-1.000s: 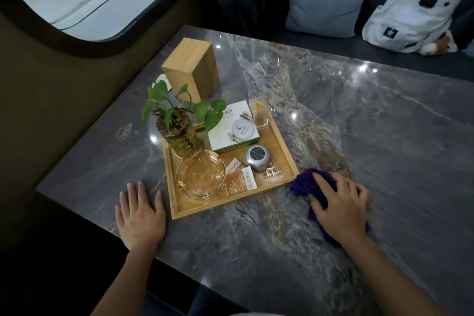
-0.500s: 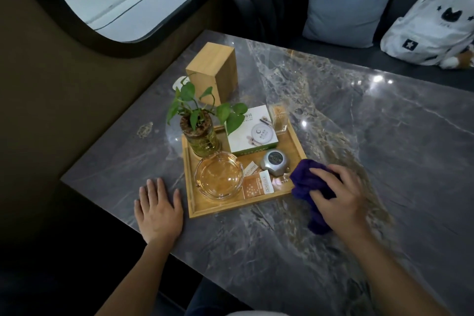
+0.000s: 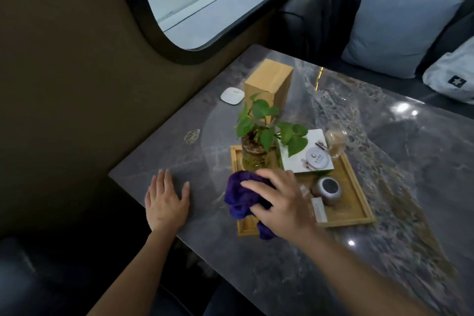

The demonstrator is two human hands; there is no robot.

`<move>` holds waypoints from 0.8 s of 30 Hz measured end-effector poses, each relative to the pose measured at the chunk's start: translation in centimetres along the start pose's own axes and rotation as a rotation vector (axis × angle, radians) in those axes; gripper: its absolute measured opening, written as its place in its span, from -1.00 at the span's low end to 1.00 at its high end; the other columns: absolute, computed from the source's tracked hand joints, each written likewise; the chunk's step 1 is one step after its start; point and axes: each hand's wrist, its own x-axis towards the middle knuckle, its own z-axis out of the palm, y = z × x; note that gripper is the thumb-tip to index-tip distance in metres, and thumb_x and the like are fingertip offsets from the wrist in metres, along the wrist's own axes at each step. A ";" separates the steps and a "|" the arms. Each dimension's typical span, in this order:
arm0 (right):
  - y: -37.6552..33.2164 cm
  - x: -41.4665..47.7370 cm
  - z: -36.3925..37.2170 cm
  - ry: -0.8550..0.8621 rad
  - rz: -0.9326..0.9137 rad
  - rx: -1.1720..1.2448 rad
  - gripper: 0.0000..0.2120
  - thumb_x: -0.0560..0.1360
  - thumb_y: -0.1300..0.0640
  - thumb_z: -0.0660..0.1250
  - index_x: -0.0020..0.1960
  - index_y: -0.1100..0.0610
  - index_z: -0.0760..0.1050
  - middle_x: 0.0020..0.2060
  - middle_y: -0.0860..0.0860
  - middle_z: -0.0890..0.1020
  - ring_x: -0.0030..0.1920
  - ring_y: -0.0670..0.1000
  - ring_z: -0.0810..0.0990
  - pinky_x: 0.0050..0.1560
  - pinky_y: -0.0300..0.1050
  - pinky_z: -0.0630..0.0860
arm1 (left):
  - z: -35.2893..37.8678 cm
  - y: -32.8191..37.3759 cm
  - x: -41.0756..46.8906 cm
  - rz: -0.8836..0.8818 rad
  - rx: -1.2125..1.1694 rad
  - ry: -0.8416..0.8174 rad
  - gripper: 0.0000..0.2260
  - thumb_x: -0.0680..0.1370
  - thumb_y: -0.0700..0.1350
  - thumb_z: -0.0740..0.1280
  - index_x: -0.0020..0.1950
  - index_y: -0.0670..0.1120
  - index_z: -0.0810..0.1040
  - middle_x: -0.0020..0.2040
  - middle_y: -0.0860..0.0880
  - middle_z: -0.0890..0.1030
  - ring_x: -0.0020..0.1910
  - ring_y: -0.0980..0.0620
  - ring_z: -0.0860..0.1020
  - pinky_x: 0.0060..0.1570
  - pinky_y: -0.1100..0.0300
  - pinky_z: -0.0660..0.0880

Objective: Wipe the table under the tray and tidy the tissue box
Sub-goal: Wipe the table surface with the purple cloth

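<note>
Now that my right hand [image 3: 279, 202], bunched around the purple cloth [image 3: 243, 195], has crossed over the tray [image 3: 359, 202] from beside it, with my left hand [image 3: 166, 200] flat and empty, I judge under-tray wiping still undone.

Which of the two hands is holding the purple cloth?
The right hand grips the purple cloth over the wooden tray's near corner. The left hand lies flat and empty on the table.

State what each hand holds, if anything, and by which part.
The right hand grips the bunched purple cloth from above, over the tray. The left hand holds nothing; it lies flat on the table.
</note>
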 end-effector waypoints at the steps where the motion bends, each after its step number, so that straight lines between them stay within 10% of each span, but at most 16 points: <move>1: -0.5 0.7 1.0 -0.004 0.011 0.007 -0.70 0.26 0.19 0.33 -0.01 0.06 0.59 -0.08 0.06 0.59 -0.09 0.05 0.52 -0.16 -0.01 0.43 | -0.3 -0.6 0.8 -0.005 0.012 -0.009 -0.40 0.55 0.19 0.06 0.50 -0.09 0.06 0.54 -0.05 0.09 0.53 -0.01 -0.01 0.50 0.02 -0.03; 24: -0.5 13.7 15.7 0.058 0.875 0.079 -0.67 0.41 0.27 0.31 0.18 0.20 0.49 0.10 0.23 0.50 0.14 0.22 0.49 0.21 0.00 0.35 | -0.4 -4.4 5.2 0.008 0.106 -0.018 -0.30 0.52 0.29 -0.16 0.50 -0.12 -0.18 0.56 -0.06 -0.08 0.53 0.01 -0.15 0.45 0.09 -0.33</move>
